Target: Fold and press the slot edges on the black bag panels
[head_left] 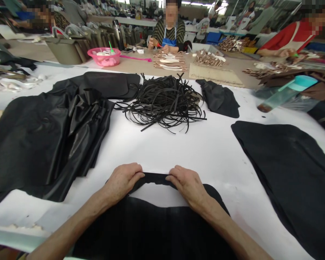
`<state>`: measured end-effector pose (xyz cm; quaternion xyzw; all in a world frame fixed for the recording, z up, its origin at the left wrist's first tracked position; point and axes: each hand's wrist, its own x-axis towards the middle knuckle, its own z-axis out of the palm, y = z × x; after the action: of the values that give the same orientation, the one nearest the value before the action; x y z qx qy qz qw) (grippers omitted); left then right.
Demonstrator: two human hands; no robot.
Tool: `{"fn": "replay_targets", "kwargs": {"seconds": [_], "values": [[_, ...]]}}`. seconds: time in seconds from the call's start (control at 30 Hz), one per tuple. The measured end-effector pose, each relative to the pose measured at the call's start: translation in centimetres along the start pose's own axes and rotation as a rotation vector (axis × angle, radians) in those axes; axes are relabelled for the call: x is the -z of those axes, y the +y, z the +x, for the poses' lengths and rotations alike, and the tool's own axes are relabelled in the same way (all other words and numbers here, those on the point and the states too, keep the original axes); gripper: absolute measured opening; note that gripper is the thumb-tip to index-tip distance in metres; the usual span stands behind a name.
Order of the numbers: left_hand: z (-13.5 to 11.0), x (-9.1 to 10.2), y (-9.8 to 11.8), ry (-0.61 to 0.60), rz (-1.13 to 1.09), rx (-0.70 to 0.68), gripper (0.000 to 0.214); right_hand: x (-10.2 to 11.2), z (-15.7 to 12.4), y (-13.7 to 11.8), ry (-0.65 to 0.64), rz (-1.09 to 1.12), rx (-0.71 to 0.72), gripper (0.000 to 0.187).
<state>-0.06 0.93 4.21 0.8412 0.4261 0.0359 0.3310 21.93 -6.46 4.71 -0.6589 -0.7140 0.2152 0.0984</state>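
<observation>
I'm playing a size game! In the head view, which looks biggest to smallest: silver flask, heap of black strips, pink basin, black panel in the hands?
Black panel
Heap of black strips
Pink basin
Silver flask

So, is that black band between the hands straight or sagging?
Straight: the black band has a nearly level top edge from the left hand to the right hand, each pinching it.

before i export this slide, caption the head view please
Left hand and right hand hold a narrow black band at a white table, a heap of black strips beyond.
</observation>
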Motion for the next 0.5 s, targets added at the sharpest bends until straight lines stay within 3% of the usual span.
{"fn": "replay_targets", "kwargs": {"seconds": [0.17, 0.3, 0.4, 0.5], "values": [[-0.1, 0.2, -0.2, -0.042, -0.014, 0.009, 0.027, 1.7, -1.4, 2.1, -0.182, 0.222, -0.105, 0.014], [-1.0, 1.1, -1.0, -0.076, -0.047, 0.052, 0.03, 4.0, -4.4, 5.6, -0.2, 0.268, -0.236, 0.011], [-2.1, 1.8, -3.1, -0.085, -0.047, 0.114, 0.03, 5.3, -7.0, 8.2, -0.178, 0.296, -0.347, 0.011], [-3.6, 2.0, -6.2, 0.0, -0.036, 0.243, 0.033, 5.4, -9.1, 9.8, -0.14, 0.349, -0.427, 0.015]]}}
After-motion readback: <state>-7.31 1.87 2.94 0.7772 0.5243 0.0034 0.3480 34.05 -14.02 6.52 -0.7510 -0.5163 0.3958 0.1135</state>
